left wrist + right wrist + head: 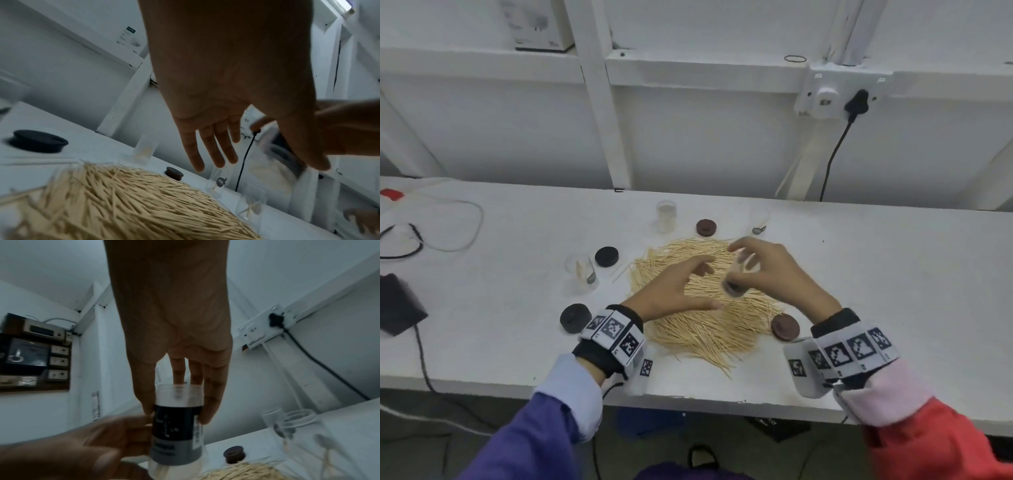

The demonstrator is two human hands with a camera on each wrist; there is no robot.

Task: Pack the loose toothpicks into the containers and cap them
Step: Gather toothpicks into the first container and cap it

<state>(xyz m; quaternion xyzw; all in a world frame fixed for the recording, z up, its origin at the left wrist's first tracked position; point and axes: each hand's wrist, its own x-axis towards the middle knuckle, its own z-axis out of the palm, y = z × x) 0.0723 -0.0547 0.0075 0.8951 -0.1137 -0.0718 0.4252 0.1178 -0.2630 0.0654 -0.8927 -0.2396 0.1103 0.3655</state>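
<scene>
1. Toothpicks, thin pale wooden sticks, lie heaped on my white table.
2. My right hand grips a clear labelled container above the heap; contents unclear.
3. My left hand hovers beside it, fingers spread.
4. Two clear containers stand uncapped, few sticks inside.
5. Round dark caps lie around.

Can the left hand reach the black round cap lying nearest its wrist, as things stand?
Probably yes. The left hand is open and holds nothing, and the black round cap lies uncovered on the white table beside that wrist, with nothing between them.
</scene>
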